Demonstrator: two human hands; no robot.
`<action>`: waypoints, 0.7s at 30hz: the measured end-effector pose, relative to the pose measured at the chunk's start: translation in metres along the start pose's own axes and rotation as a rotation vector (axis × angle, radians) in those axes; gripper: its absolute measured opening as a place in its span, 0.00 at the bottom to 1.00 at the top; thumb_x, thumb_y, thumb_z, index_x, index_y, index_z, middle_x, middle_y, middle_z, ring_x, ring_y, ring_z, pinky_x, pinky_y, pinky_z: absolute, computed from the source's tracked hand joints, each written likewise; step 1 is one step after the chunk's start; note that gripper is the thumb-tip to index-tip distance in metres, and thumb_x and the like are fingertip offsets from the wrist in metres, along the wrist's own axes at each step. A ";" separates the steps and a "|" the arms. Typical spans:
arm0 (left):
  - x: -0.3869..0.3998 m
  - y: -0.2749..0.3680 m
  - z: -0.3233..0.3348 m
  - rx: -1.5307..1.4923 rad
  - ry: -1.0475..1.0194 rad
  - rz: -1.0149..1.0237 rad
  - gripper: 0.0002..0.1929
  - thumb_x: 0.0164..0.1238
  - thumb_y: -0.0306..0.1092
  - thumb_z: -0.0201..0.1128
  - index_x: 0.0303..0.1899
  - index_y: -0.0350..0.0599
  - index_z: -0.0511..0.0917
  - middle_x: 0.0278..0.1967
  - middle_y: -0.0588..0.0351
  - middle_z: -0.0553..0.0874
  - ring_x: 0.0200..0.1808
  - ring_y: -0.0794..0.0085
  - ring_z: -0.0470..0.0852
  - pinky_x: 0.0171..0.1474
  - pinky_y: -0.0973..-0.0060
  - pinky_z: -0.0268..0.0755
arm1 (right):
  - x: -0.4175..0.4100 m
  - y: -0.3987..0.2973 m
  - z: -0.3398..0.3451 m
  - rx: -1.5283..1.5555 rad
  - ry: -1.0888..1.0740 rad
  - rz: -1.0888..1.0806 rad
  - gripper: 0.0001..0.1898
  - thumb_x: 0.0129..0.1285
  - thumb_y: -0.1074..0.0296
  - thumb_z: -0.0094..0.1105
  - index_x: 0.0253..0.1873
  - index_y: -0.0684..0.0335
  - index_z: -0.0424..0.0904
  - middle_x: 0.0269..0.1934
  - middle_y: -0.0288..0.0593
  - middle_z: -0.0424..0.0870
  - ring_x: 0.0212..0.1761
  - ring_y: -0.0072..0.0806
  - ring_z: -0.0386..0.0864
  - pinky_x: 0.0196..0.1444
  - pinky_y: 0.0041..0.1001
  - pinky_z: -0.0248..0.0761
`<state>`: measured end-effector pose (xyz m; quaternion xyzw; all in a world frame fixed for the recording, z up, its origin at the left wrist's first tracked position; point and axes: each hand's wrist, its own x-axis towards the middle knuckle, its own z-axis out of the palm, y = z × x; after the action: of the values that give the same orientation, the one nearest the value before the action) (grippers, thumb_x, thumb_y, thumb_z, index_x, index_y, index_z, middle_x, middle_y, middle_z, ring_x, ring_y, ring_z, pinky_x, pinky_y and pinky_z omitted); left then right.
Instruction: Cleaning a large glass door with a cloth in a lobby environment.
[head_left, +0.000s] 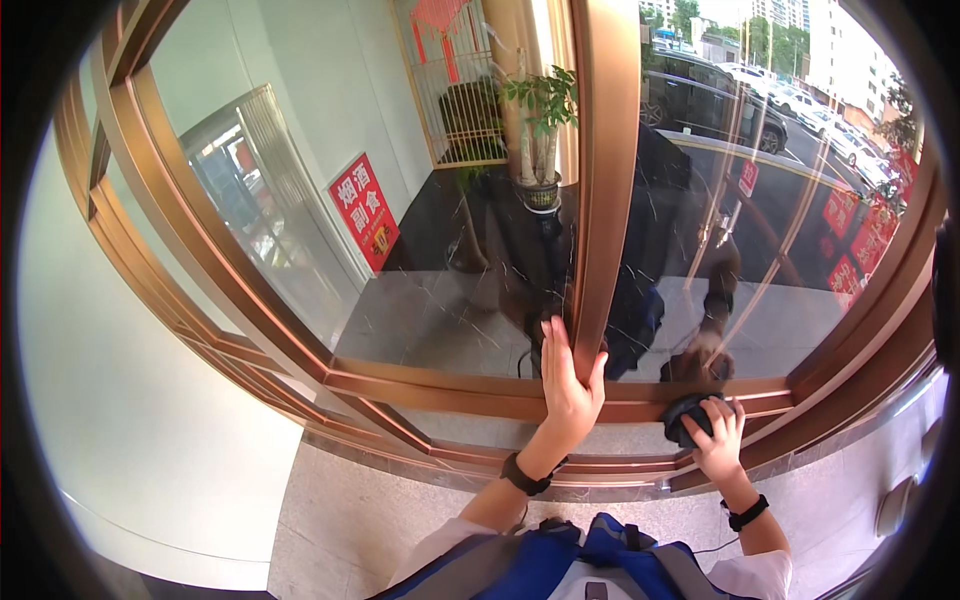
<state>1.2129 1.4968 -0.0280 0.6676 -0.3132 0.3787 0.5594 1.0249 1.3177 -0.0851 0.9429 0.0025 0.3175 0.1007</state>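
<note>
Before me stands a glass panel (465, 315) set in a copper-coloured metal frame (480, 394). My left hand (570, 390) lies against the lower end of the upright frame bar (607, 187), thumb apart from the fingers, nothing held in it. To the right, my right hand (720, 442) grips a rounded black object (684, 420) at the horizontal lower bar; its exact kind cannot be told. Both wrists wear black bands. The glass right of the upright mirrors a dark figure, an arm and the street.
A potted plant (541, 191) and a red sign with writing (365, 214) show through the left glass. At the left is a pale wall (150, 420). Paved floor (360, 517) lies below the frame. A rounded pale object (896, 506) stands at the far right.
</note>
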 end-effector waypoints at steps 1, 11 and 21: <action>-0.002 -0.002 0.002 -0.001 -0.001 -0.011 0.32 0.58 0.28 0.62 0.62 0.32 0.57 0.61 0.30 0.63 0.62 0.38 0.62 0.61 0.52 0.59 | -0.002 0.002 -0.006 -0.004 -0.046 0.051 0.27 0.30 0.70 0.61 0.44 0.48 0.78 0.51 0.45 0.69 0.57 0.42 0.65 0.59 0.53 0.54; -0.008 -0.015 0.007 -0.030 -0.042 0.199 0.30 0.59 0.22 0.57 0.62 0.27 0.54 0.64 0.31 0.56 0.67 0.39 0.51 0.66 0.52 0.47 | -0.001 -0.020 -0.009 0.022 0.015 0.268 0.23 0.39 0.62 0.69 0.45 0.52 0.78 0.57 0.44 0.66 0.54 0.53 0.61 0.53 0.48 0.59; 0.003 -0.027 0.005 -0.096 -0.045 0.159 0.27 0.66 0.25 0.49 0.65 0.33 0.51 0.66 0.40 0.56 0.69 0.44 0.49 0.67 0.53 0.43 | -0.021 0.068 -0.038 -0.339 -0.163 0.551 0.19 0.41 0.65 0.67 0.43 0.50 0.78 0.52 0.39 0.69 0.53 0.45 0.63 0.54 0.42 0.61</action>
<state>1.2380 1.4967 -0.0396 0.6216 -0.3953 0.3913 0.5516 0.9812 1.2568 -0.0552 0.9003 -0.3133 0.2520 0.1666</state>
